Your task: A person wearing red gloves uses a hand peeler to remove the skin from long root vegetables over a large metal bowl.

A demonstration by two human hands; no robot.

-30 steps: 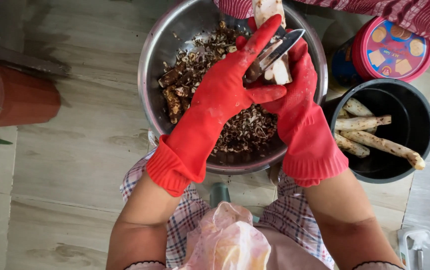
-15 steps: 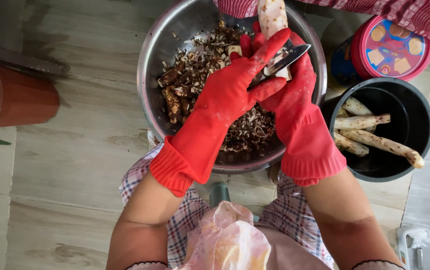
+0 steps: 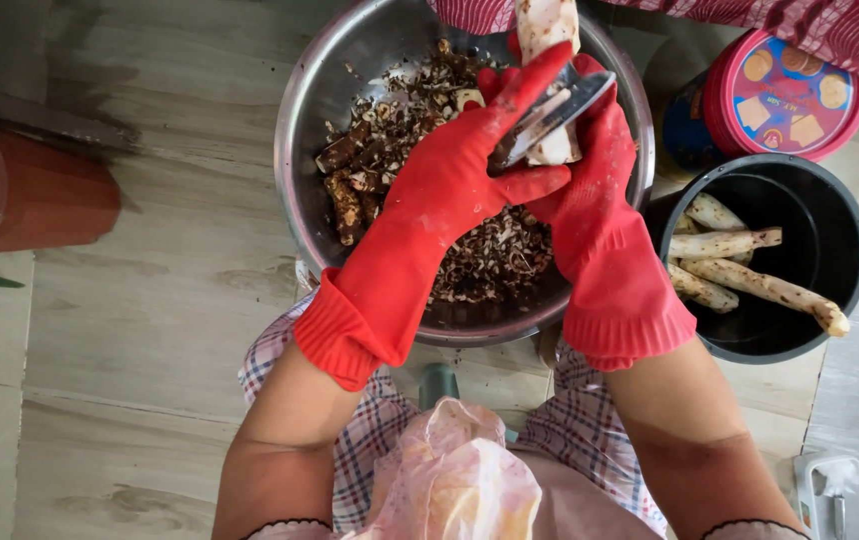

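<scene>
A terracotta plant pot (image 3: 25, 195) is stood on the wooden floor (image 3: 150, 300), well apart from the grip on its left, clear of the work.

The left hand (image 3: 460, 175), in a red rubber glove, is closed around a knife (image 3: 550, 118); the blade is laid flat against the root, with the gloved forefinger stretched along it, apparently so that the edge is steadied and only skin is taken off.

A pale root (image 3: 548, 25), partly peeled, is clamped in the right hand (image 3: 595, 185), also gloved in red. The root is held upright and projects beyond the fingers, so that the unpeeled length is presented to the blade.

Directly beneath the grip a steel bowl (image 3: 300, 130) is placed. It is judged to be set there so that falling waste is caught: dark peelings (image 3: 490, 260) are heaped in it.

To the right of the grip, just beside the bowl, a black bucket (image 3: 835, 215) is stood, within reach of the right hand. Several long pale roots (image 3: 750, 285) are laid in it.

Beyond the bucket a round pink tin (image 3: 785, 95) is seen, with its lid on.

Below the grip, a thin plastic bag (image 3: 460, 470) is rested on the lap.
</scene>
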